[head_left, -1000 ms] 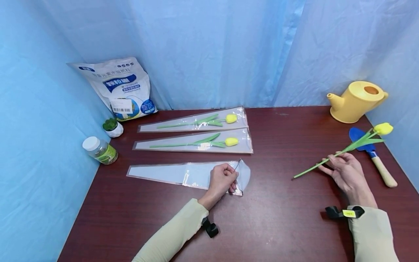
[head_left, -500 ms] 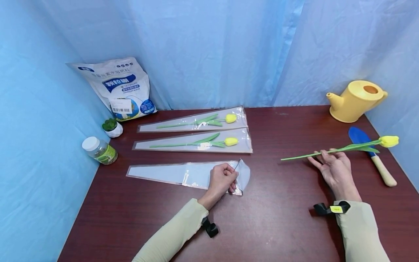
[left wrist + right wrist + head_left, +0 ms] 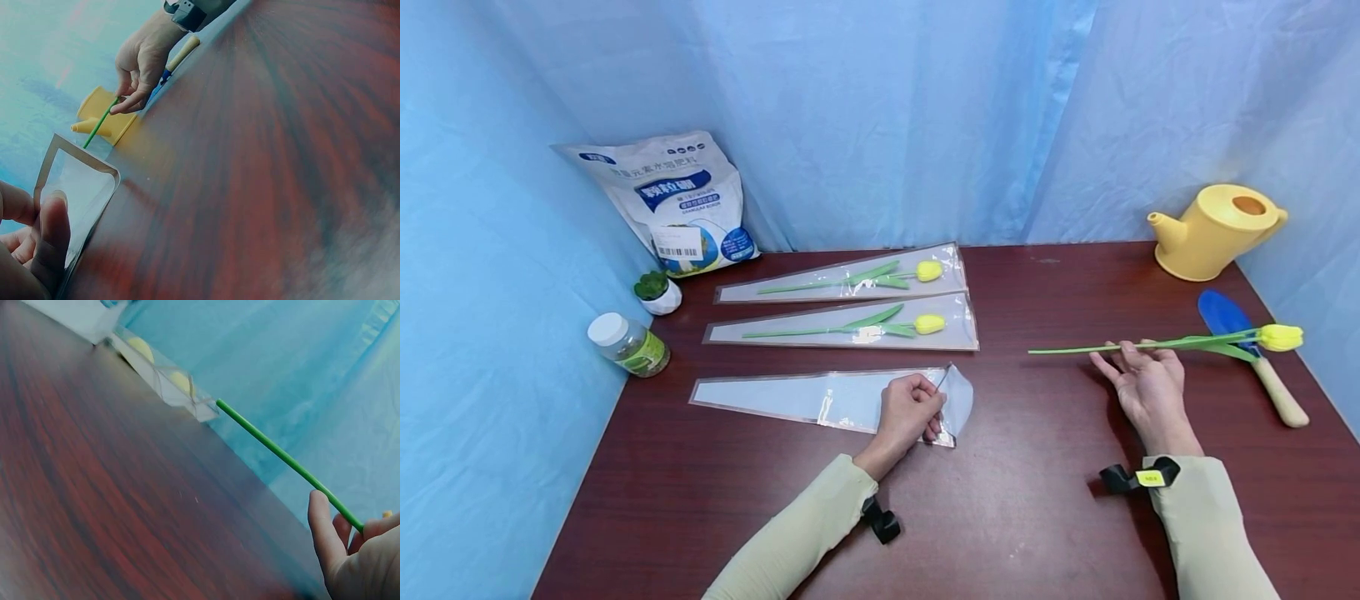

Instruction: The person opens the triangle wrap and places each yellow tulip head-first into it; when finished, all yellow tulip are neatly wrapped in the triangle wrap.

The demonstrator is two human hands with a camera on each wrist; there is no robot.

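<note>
My left hand (image 3: 912,410) pinches the wide end of a clear tapered flower sleeve (image 3: 775,397) lying on the table. In the left wrist view the mouth of that sleeve (image 3: 81,181) gapes, with the thumb at its edge. My right hand (image 3: 1150,387) holds a yellow tulip (image 3: 1279,337) by its green stem, off to the right of the sleeve. The stem lies nearly level, its bare end toward the sleeve and the bloom over the trowel. In the right wrist view the stem (image 3: 281,454) extends past the fingertips.
Two sleeves, each with a yellow tulip (image 3: 930,324) inside, lie behind the left hand. A fertilizer bag (image 3: 677,208), a small potted plant (image 3: 658,292) and a lidded jar (image 3: 628,343) stand at the left. A yellow watering can (image 3: 1213,233) and a blue trowel (image 3: 1273,392) are at the right.
My right hand has moved left with the tulip, and the stem has turned from slanted to nearly level. My left hand and the sleeve have stayed in place.
</note>
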